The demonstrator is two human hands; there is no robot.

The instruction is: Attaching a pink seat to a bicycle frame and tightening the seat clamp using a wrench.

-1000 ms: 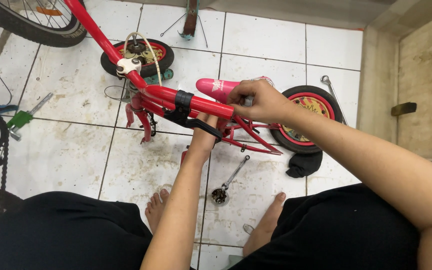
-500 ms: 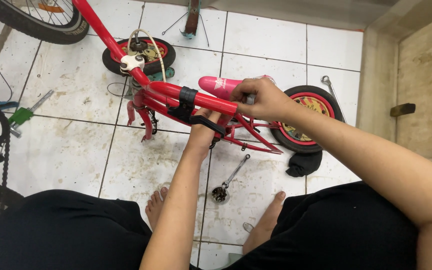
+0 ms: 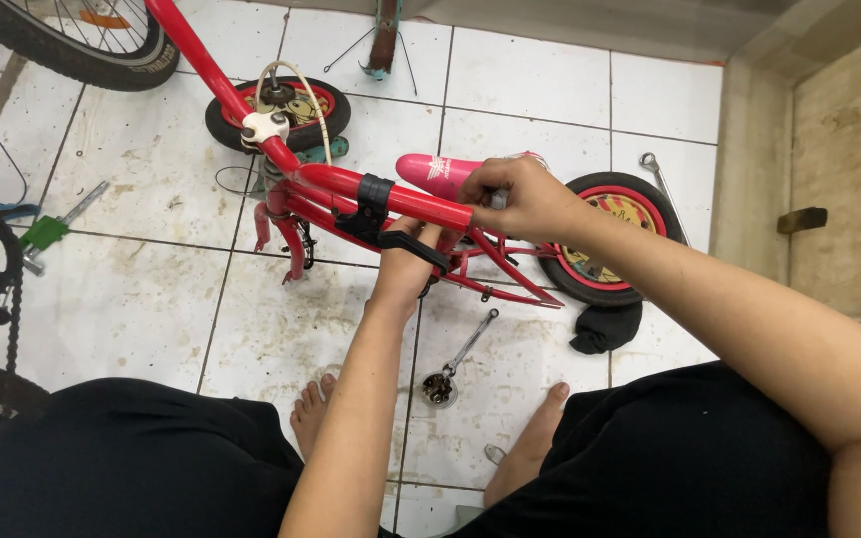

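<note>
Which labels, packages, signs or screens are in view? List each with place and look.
White printed marking on the pink bicycle saddle: upper middle, beside the right hand; small, pale on pink.
Round decal on the red rear wheel disc: right of the hands; yellow and dark figures.
No packages, signs or screens.

Your left hand [image 3: 406, 269] and right hand [image 3: 525, 199] are bare, no gloves, rings or watch. Forearms uncovered, no sleeves in view. You wear black legwear [image 3: 132, 458] over both thighs. Your feet [image 3: 311, 408] are bare.
</note>
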